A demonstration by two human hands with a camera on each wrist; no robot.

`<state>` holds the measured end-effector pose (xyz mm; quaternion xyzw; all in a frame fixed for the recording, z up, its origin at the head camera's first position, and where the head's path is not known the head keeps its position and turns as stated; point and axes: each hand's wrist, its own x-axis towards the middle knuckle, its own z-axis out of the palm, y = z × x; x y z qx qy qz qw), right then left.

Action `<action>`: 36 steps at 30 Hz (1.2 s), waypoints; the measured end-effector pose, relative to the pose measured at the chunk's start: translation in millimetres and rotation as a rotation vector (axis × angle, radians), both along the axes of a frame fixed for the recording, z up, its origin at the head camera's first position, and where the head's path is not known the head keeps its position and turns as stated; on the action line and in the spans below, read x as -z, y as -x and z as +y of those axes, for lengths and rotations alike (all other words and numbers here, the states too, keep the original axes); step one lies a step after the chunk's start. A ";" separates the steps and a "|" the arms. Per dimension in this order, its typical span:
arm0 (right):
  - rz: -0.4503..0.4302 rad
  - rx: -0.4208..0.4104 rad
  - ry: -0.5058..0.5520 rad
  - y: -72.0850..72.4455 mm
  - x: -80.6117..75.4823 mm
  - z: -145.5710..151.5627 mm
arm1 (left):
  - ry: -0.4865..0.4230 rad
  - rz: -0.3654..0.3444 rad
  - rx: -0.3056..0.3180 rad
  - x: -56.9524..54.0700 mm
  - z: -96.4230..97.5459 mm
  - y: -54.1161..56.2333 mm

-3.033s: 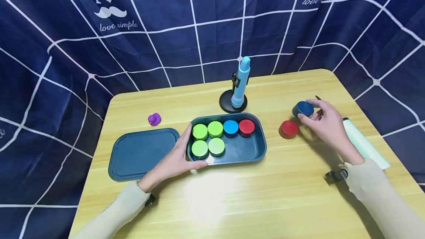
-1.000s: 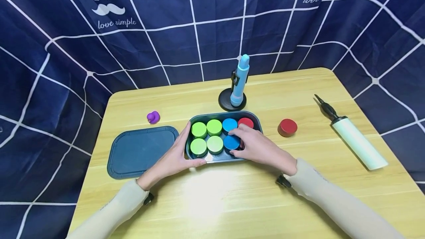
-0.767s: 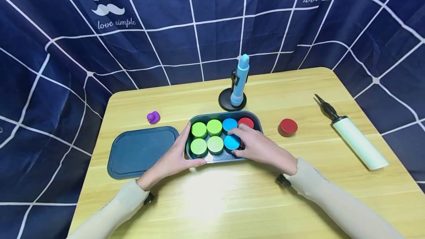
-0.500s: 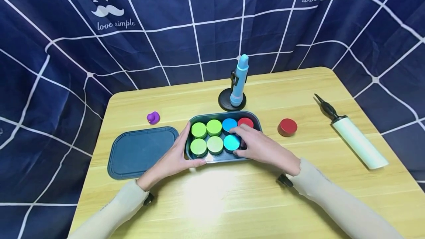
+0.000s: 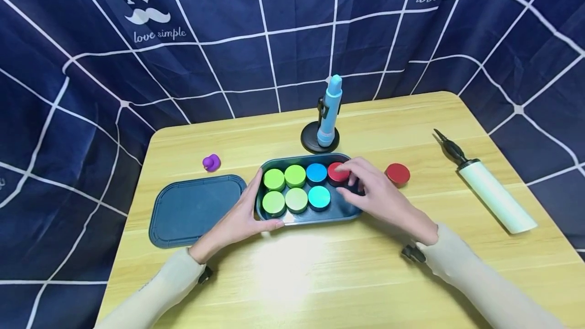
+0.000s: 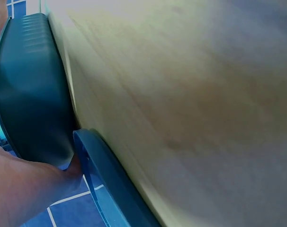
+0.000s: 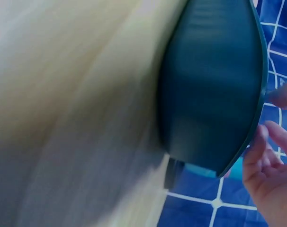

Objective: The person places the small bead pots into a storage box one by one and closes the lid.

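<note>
In the head view a dark blue oblong box stands mid-table, holding short round pieces. Several are green, two are blue, and one red piece sits at the back right. My left hand holds the box's left end, thumb along the front side and fingers at the left wall. Over its right end, my right hand has thumb and fingers spread, with nothing between them. Another red piece lies on the table just behind that hand. In the right wrist view the fingertips are by the box rim.
Left of the box lies a flat dark blue lid-like tray. A small purple duck-shaped figure is behind it. A light blue pen-like device stands on a round black base behind the box. At right lies a pale green hand pump.
My right hand brought a blue piece from the right into the box's front row, let go of it, then drew back to the right. My left hand stayed on the box.
</note>
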<state>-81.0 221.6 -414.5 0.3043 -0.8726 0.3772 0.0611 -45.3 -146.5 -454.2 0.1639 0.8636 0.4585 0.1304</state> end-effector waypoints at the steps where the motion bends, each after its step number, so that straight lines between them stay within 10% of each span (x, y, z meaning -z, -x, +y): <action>1: 0.011 0.020 0.014 -0.1 0.5 3.1 | 0.000 0.001 0.000 0.5 -0.1 0.0; 18: 0.092 0.317 0.004 -2.1 8.6 77.8 | -0.010 0.008 0.002 1.7 1.1 -1.1; 26: -0.066 0.446 -0.131 -0.2 19.5 108.9 | 0.004 0.002 -0.001 -0.1 -0.2 -1.6; 36: -0.216 0.408 -0.215 5.3 26.7 120.9 | 0.010 -0.005 -0.002 -1.0 -0.1 -1.9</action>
